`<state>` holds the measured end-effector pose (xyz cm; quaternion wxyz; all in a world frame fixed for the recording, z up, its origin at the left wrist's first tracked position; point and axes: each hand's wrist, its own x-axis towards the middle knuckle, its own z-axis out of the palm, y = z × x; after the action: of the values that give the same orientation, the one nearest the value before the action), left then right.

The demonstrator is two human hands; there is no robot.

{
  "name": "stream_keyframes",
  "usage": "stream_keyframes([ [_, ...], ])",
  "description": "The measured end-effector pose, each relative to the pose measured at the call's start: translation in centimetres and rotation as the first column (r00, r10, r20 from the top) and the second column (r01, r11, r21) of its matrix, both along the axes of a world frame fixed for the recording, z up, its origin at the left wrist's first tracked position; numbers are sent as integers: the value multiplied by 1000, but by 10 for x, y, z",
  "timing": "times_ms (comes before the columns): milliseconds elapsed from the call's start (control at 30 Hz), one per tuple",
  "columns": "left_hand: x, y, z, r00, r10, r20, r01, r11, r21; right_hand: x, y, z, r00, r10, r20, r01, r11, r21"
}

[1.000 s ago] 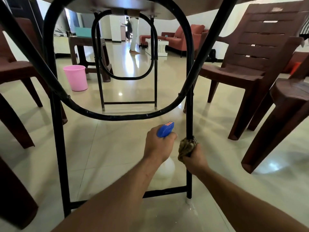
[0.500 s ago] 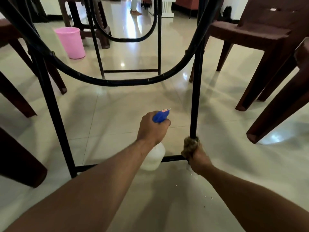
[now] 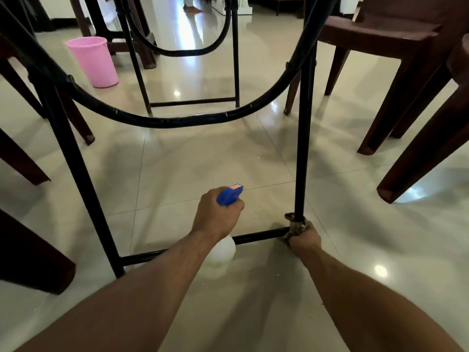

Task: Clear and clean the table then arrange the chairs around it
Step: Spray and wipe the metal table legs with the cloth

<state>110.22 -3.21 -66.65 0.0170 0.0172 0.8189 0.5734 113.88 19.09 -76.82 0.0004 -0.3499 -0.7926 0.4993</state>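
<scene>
left hand [image 3: 215,217]: grips blue-topped white plastic spray bottle [image 3: 229,195]
right hand [image 3: 304,240]: clutches mottled brown rag [image 3: 295,226] round black metal table leg [image 3: 303,148]
remaining, I'd say: dark brown plastic chairs [image 3: 380,34] unarranged

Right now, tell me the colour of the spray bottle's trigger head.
The trigger head is blue, clearest in the head view.

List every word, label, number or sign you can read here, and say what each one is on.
No text can be read in this view.
On the spray bottle, held in the left hand: a small orange patch on the blue nozzle, too blurred to read.
On the pink bucket: no print shows.
On the cloth gripped by the right hand: no label shows.
</scene>
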Motion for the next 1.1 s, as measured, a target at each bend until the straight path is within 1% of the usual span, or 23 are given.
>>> stream_keyframes([
  [100, -2, -10, 2, 1000, 9, -8, -9, 1000, 9, 15, -6, -2, 993, 66, 96, -81, 984, 160],
  [133, -2, -14, 3, 1000, 5, -12, -5, 1000, 3, 23, -12, -2, 997, 32, 74, -48, 974, 220],
  [200, -2, -22, 5, 1000, 1, -12, -1, 1000, -9, 35, -25, -5, 989, -12, -146, 50, 965, 257],
  [233, -2, -27, 7, 1000, -3, -9, 3, 1000, -8, 41, -33, -3, 965, 13, -262, 60, 961, 270],
  [267, -2, -30, 8, 1000, 1, -5, -1, 1000, -5, 44, -36, -4, 946, 84, -312, 27, 941, 336],
  [300, -1, -36, 8, 1000, 14, -5, -14, 1000, -7, 45, -39, -4, 937, 203, -284, -52, 887, 459],
  [333, -1, -41, 8, 1000, 30, -8, -30, 999, -15, 43, -40, -4, 920, 349, -179, -173, 771, 613],
  [367, 2, -46, 8, 999, 42, -1, -42, 999, -23, 41, -42, -4, 882, 472, -13, -312, 603, 734],
  [400, 4, -51, 7, 999, 48, 8, -48, 998, -26, 38, -43, -4, 833, 533, 150, -430, 452, 782],
  [433, 8, -56, 5, 999, 44, 16, -44, 999, -31, 33, -47, -3, 793, 548, 266, -511, 362, 780],
  [467, 13, -61, 3, 999, 39, 24, -38, 999, -37, 29, -55, 1, 769, 545, 332, -557, 319, 766],
  [500, 18, -67, 2, 999, 37, 34, -36, 998, -46, 24, -68, 7, 748, 554, 365, -589, 302, 749],
  [567, 23, -77, -4, 998, 44, 47, -41, 998, -53, 18, -110, 13, 671, 636, 382, -657, 271, 703],
  [667, 28, -92, -15, 998, 47, 46, -41, 991, -127, 22, -177, 14, 515, 795, 322, -732, 212, 647],
  [733, 33, -103, -20, 998, 45, 54, -34, 983, -180, 20, -180, 16, 449, 850, 276, -732, 173, 659],
  [767, 38, -109, -23, 997, 38, 64, -25, 982, -188, 19, -168, 16, 458, 844, 279, -727, 175, 664],
  [800, 44, -115, -24, 997, 35, 71, -21, 983, -181, 18, -151, 13, 500, 808, 311, -721, 188, 667],
  [833, 50, -120, -25, 996, 31, 80, -17, 985, -171, 18, -133, 8, 573, 747, 338, -690, 218, 690],
  [900, 62, -136, -25, 993, 58, 102, -44, 990, -133, 21, -121, -2, 752, 584, 304, -549, 300, 780],
  [967, 74, -155, -29, 984, 121, 128, -112, 991, -75, 20, -147, -9, 864, 438, 248, -430, 387, 815],
  [1000, 79, -164, -31, 980, 147, 137, -140, 988, -60, 21, -169, -13, 886, 401, 231, -401, 415, 817],
  [1033, 84, -174, -33, 976, 168, 141, -163, 985, -49, 21, -194, -14, 886, 414, 209, -388, 415, 823],
  [1100, 94, -200, -35, 967, 219, 130, -218, 976, -21, 25, -256, -16, 817, 546, 187, -425, 350, 834],
])
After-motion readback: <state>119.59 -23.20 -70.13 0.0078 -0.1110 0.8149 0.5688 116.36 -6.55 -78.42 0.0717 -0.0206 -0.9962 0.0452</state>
